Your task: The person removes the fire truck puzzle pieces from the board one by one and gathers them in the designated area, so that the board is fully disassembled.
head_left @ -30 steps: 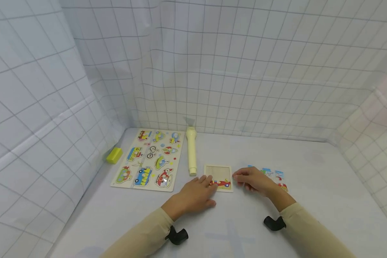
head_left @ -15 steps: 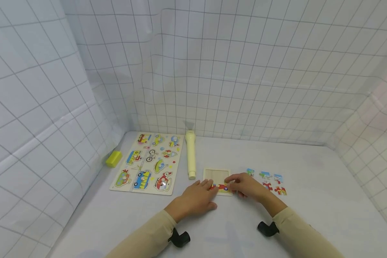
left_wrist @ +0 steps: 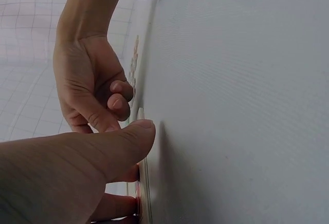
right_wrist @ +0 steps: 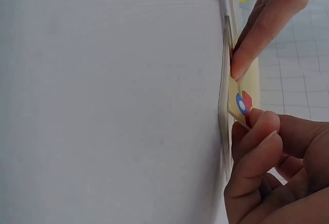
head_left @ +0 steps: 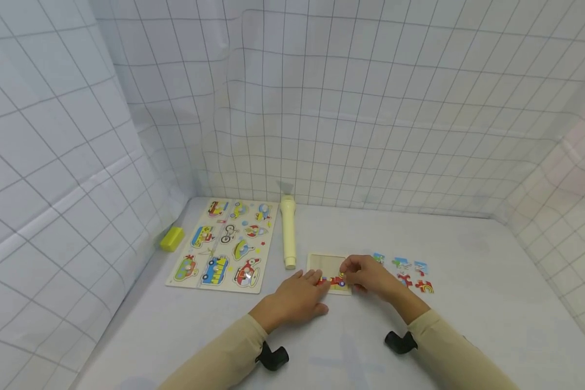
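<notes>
A small wooden puzzle tray [head_left: 327, 262] lies between my hands, with red and yellow picture pieces along its near side. My left hand [head_left: 294, 298] lies with its fingers straight across the tray's left part, the fingertips touching the pieces there. At the tray's right side my right hand [head_left: 370, 277] pinches a puzzle piece [right_wrist: 241, 103] showing a blue and white wheel. In the right wrist view that piece stands tilted, one edge raised from the tray. The left wrist view shows my right hand beyond my left thumb; the piece is hidden there.
Several loose puzzle pieces [head_left: 424, 286] lie to the right, partly behind my right hand. A large vehicle puzzle board [head_left: 229, 249] is at the left, beside a cream-coloured tube-shaped object [head_left: 289, 233]. A yellow block [head_left: 172, 239] sits against the gridded cloth wall [head_left: 322, 108].
My right hand has moved left from beside the tray onto its right side and taken hold of a piece there. My left hand has stayed on the tray.
</notes>
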The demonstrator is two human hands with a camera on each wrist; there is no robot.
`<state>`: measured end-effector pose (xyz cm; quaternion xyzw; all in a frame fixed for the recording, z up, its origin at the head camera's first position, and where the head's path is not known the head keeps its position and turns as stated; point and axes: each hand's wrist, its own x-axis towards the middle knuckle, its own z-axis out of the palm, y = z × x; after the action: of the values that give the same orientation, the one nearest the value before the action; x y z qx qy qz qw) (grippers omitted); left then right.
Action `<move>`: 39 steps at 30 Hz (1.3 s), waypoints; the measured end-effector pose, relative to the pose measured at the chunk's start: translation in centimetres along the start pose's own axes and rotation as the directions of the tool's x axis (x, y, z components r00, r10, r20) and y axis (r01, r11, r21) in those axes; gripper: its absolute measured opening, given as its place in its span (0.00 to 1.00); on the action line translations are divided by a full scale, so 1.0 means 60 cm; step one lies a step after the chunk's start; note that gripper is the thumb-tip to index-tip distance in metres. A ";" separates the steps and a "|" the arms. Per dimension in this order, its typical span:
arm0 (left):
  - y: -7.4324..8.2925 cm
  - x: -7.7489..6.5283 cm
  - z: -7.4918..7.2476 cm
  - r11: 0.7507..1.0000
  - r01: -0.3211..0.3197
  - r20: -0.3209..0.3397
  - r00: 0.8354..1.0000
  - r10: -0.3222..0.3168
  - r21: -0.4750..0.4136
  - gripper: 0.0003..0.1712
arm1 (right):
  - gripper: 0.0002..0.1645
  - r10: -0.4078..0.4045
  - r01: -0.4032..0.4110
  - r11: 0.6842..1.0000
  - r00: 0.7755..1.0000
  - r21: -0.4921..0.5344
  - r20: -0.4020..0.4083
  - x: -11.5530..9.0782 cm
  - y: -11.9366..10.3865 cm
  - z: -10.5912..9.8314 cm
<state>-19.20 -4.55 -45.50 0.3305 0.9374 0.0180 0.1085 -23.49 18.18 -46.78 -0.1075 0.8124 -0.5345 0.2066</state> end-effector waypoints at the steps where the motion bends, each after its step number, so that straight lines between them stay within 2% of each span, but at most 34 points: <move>1: 0.000 0.000 0.000 1.000 0.000 0.001 1.000 0.000 -0.003 0.35 | 0.06 0.008 -0.008 1.000 1.000 -0.003 -0.004 0.000 0.001 0.000; 6: -0.002 0.000 0.002 1.000 0.001 0.004 1.000 -0.001 -0.002 0.35 | 0.10 0.074 -0.073 0.997 0.996 0.027 -0.053 -0.001 0.010 -0.009; 10: -0.002 0.000 0.002 1.000 0.000 -0.001 1.000 0.000 -0.002 0.34 | 0.12 0.114 -0.110 0.992 0.991 0.058 -0.068 -0.018 0.024 -0.039; 13: -0.002 -0.001 0.005 1.000 0.000 0.002 1.000 0.000 -0.018 0.34 | 0.15 0.121 -0.117 0.992 0.989 0.047 -0.086 -0.046 0.039 -0.077; 19: -0.002 -0.002 0.008 1.000 0.002 0.009 1.000 -0.002 -0.032 0.35 | 0.21 0.155 -0.155 0.988 0.980 0.004 -0.122 -0.123 0.073 -0.164; 24: -0.003 -0.002 0.003 1.000 -0.007 0.001 1.000 0.007 -0.027 0.35 | 0.22 0.193 -0.199 0.979 0.974 -0.043 -0.119 -0.181 0.110 -0.216; 29: -0.003 -0.004 0.001 0.999 -0.003 0.003 1.000 0.003 -0.035 0.35 | 0.22 0.216 -0.223 0.973 0.971 -0.064 -0.098 -0.202 0.127 -0.229; 39: -0.006 -0.002 0.005 0.999 -0.006 0.011 1.000 0.006 -0.032 0.35 | 0.17 0.193 -0.202 0.973 0.977 -0.109 -0.091 -0.199 0.125 -0.223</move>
<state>-19.26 -4.94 -45.80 0.3317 0.9353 0.0315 0.1191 -18.50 36.95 -46.38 -0.0166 0.8569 -0.4662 0.2195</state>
